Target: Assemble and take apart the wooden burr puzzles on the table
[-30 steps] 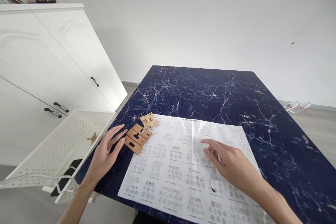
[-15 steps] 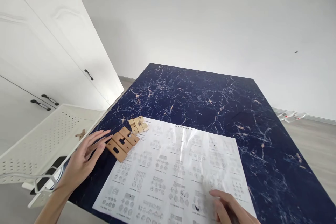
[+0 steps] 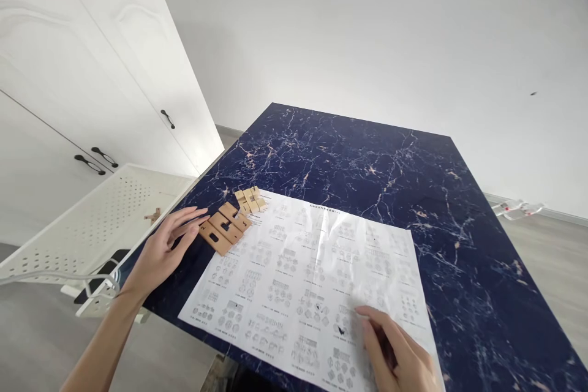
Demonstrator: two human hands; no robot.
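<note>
Left hand (image 3: 168, 248), left of centre in the frame: fingers spread and nearly flat on the dark blue marbled tabletop (image 3: 358, 165), tips touching the near edge of a row of flat tan wooden puzzle pieces with slots (image 3: 225, 226). Holding nothing; seemingly steadying or nudging the pieces rather than gripping.

Just beyond that row, toward the upper right of it: a smaller cluster of pale wooden notched blocks (image 3: 250, 199), touching the top left corner of a large white printed sheet of small diagrams (image 3: 303, 275). Both wooden groups at that corner, probably for keeping pieces beside the drawings.

Right hand (image 3: 397, 358), at the lower right edge of the frame: palm down on the sheet's near right part, fingers loosely extended and close together, pressing the creased paper flat. Nothing held.

Left of the table, lower: a white perforated tray-like basket (image 3: 101, 220) with one small wooden cross-shaped piece (image 3: 152, 216) inside. Behind, in the upper left: a white cabinet with black handles (image 3: 92, 92).
</note>
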